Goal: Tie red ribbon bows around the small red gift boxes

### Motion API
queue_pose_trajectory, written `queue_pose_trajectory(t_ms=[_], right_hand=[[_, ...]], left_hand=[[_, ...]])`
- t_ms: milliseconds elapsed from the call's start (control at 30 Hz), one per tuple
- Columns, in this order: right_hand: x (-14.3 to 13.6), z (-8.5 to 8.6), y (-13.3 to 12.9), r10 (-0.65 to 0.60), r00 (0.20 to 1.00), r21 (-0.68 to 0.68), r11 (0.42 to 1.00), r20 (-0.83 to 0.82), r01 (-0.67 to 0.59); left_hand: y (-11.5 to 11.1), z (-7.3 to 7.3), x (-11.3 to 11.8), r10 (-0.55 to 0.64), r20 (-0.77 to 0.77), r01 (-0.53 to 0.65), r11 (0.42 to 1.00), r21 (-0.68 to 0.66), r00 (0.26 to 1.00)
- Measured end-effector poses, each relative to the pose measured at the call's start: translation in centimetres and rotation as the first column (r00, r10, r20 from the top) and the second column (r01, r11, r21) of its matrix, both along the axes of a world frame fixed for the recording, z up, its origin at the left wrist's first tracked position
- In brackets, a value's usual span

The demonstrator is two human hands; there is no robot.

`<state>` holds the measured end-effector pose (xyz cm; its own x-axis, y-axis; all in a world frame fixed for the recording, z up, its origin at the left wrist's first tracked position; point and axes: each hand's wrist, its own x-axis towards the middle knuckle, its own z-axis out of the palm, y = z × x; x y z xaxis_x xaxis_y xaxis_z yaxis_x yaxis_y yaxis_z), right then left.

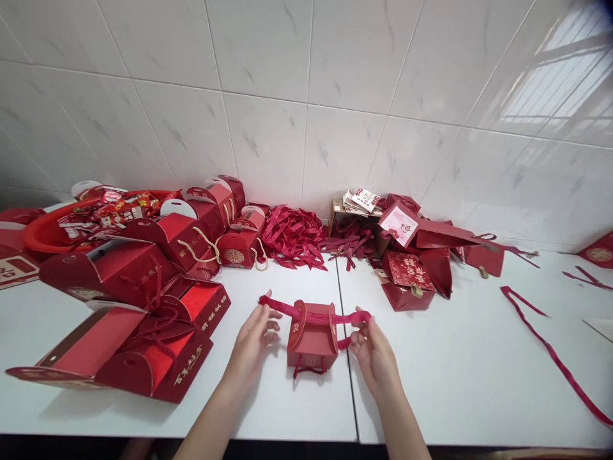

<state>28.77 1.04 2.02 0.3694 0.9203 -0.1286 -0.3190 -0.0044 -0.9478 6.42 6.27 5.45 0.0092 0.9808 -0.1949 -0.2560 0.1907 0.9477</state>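
Note:
A small red gift box point(312, 337) stands upright on the white table point(297, 409), between my two hands. A red ribbon point(311, 314) runs across its top and sticks out on both sides. My left hand point(253, 342) pinches the ribbon's left end, fingers spread beside the box. On the other side, my right hand point(372, 348) grips the ribbon's right end close to the box. A short ribbon tail hangs under the box's front.
Large open red boxes point(138, 332) lie at the left, with smaller handled boxes point(237, 246) and a red basin of sweets point(71, 223) behind. A heap of ribbons point(294, 236) and flat boxes point(412, 268) lie along the tiled wall. A long loose ribbon point(550, 351) trails at the right.

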Motion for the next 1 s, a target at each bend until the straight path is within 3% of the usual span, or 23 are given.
queue_pose_trajectory(t_ms=[67,133,233,333,500,567,767,1000], right_hand=[[0.5,0.5,0.3,-0.077,0.993,0.052,0.995,-0.093,0.082],[1.2,1.4,0.5,-0.155,0.979,0.078,0.983,-0.131,0.166],[1.9,2.9,0.8,-0.266,0.951,0.127,0.949,-0.158,0.287],[2.3,4.8,1.3,-0.311,0.950,0.202,0.928,-0.038,0.312],[1.9,9.1,2.0,-0.306,0.894,0.342,0.920,0.328,0.190],[1.4,10.9,2.2,-0.274,0.881,0.405,0.908,0.386,0.105],[-0.3,14.6,3.3,-0.136,0.952,0.533,0.845,0.274,-0.032],[-1.7,16.3,4.2,0.140,0.969,0.466,0.857,0.203,-0.221]], left_hand=[[0.7,1.1,-0.1,0.118,0.231,-0.111,0.993,-0.044,0.966],[1.3,2.3,-0.4,0.205,0.351,-0.198,0.979,-0.057,0.914],[1.8,4.3,-0.7,0.263,0.404,-0.291,0.957,0.009,0.876],[1.8,6.2,-0.4,0.225,0.390,-0.311,0.935,0.173,0.893],[2.0,9.0,1.1,0.171,0.301,-0.275,0.895,0.351,0.938],[2.1,9.7,1.6,0.152,0.255,-0.245,0.890,0.384,0.955],[2.1,11.4,2.8,0.033,0.130,-0.096,0.852,0.515,0.991],[1.5,12.4,3.3,-0.090,0.075,0.032,0.822,0.568,0.993]])
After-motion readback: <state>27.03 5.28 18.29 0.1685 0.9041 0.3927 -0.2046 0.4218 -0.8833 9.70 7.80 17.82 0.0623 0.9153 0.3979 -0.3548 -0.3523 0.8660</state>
